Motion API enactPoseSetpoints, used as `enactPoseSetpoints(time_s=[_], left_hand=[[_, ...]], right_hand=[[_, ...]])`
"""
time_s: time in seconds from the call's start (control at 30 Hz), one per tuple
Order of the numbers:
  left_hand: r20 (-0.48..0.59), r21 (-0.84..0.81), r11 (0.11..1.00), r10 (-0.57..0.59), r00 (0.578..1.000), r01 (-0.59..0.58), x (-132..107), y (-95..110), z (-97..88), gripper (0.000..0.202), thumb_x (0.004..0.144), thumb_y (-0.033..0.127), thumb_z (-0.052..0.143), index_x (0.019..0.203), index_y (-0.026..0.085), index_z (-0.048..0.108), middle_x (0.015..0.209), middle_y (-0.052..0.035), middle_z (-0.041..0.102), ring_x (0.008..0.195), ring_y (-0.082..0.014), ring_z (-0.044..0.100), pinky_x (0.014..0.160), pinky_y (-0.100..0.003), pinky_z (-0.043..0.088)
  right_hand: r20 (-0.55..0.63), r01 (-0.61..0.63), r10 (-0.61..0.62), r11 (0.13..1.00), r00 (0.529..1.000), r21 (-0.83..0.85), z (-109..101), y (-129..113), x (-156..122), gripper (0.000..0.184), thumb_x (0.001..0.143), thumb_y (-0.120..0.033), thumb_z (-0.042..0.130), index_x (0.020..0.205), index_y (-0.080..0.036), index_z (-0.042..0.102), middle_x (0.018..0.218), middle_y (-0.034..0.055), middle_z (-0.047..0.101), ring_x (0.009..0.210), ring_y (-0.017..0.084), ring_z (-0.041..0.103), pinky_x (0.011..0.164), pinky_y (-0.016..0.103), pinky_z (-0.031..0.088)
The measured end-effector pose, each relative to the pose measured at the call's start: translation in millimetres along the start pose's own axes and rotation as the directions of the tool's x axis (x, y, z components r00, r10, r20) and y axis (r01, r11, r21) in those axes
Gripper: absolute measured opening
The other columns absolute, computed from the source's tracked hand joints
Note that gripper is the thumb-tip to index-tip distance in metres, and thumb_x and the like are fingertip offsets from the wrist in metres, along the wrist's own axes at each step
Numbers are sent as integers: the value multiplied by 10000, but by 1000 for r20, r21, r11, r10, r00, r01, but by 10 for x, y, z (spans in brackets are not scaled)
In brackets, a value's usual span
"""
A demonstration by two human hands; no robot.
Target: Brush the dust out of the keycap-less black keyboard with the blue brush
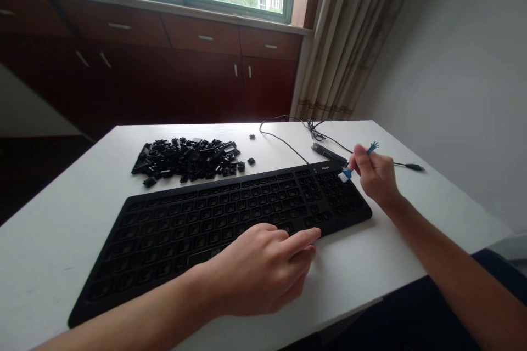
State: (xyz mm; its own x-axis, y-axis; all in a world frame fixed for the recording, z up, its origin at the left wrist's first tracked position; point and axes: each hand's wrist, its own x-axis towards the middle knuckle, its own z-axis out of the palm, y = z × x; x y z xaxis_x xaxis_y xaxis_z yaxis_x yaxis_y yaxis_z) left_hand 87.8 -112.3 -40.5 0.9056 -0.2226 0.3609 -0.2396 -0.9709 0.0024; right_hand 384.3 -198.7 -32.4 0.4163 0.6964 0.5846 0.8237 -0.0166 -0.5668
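Our right hand (374, 176) works a small blue brush (345, 174) on the far-right end of a keycap-less black keyboard (185, 238); our left hand (259, 269) rests on its near edge. Loose black keycaps (185, 160) lie heaped beyond it on the white tabletop (57, 247).

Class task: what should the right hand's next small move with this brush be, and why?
Probably sweep the brush across the bare number-pad sockets of the keyboard: its bristles sit there, the left hand rests on it, and the keycaps lie piled aside.
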Motion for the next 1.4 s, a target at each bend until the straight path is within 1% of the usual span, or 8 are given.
enactPoseSetpoints(time_s=[0.1, 0.27, 0.47, 0.7, 1.0, 1.13, 1.27, 1.4], left_hand=[[-5, 6, 1000, -1, 1000, 1, 4, -1, -1, 300, 983, 238, 474, 1144, 150, 712, 1426, -92, 640, 631, -129, 655, 568, -328, 527], [4, -1, 1000, 5, 1000, -5, 3, -3, -3, 298, 983, 238, 474, 1133, 151, 716, 1450, -77, 626, 628, -128, 650, 574, -330, 525], [-5, -11, 1000, -3, 1000, 3, 2, -3, 6, 300, 983, 238, 474, 1128, 142, 718, 1437, -71, 636, 631, -134, 651, 558, -342, 528], [-10, -3, 1000, -4, 1000, 4, 12, 1, -12, 292, 977, 229, 483, 1119, 145, 723, 1438, -62, 637, 622, -133, 653, 547, -342, 531], [-3, -7, 1000, -7, 1000, 7, 2, 3, 3, 302, 983, 237, 474, 1142, 158, 718, 1454, -39, 623, 616, -137, 648, 530, -359, 536], [-11, -3, 1000, -1, 1000, 1, -4, 2, 10, 306, 982, 226, 470, 1152, 151, 713, 1447, -55, 627, 628, -139, 655, 538, -361, 539], [-11, -6, 1000, -3, 1000, 3, -4, 4, 5, 303, 986, 232, 469, 1146, 156, 715, 1448, -49, 627, 621, -136, 650, 536, -358, 534], [-15, 2, 1000, -8, 1000, 8, -1, 2, -4, 291, 979, 241, 485, 1125, 153, 721, 1442, -49, 634, 610, -132, 640, 546, -343, 527]], right_hand=[[74, 43, -39, 997, 997, -58, 26, -1, 18, 474, 1048, -505, 466, 720, -210, 639, 562, -1, 559, 510, 141, 521, 567, 307, 407], [-21, 133, -136, 986, 990, -96, 31, -31, 32, 358, 1063, -441, 458, 949, -205, 703, 793, 43, 678, 656, 159, 601, 661, 309, 451], [-26, 41, -43, 996, 999, -78, -1, -13, 11, 503, 1075, -469, 407, 707, -211, 633, 531, -8, 499, 502, 142, 511, 571, 309, 391], [1, 133, -134, 983, 991, -123, 21, 8, 47, 357, 1057, -444, 476, 934, -201, 707, 780, 42, 691, 631, 155, 611, 637, 300, 440], [-17, 50, -54, 981, 998, -186, -18, 39, 47, 449, 1040, -466, 508, 714, -199, 664, 584, 8, 618, 527, 136, 565, 586, 292, 403], [-24, 81, -84, 989, 996, -120, -5, 26, 67, 344, 1044, -445, 513, 933, -200, 727, 757, 24, 707, 579, 134, 585, 611, 291, 430], [-71, 73, -74, 997, 995, -12, -20, -34, 45, 395, 1066, -442, 456, 875, -199, 702, 685, 13, 637, 568, 129, 547, 589, 292, 428], [92, -24, 6, 980, 996, 200, 18, -1, 30, 423, 1064, -487, 434, 861, -212, 684, 636, 0, 604, 542, 135, 525, 537, 291, 425]])
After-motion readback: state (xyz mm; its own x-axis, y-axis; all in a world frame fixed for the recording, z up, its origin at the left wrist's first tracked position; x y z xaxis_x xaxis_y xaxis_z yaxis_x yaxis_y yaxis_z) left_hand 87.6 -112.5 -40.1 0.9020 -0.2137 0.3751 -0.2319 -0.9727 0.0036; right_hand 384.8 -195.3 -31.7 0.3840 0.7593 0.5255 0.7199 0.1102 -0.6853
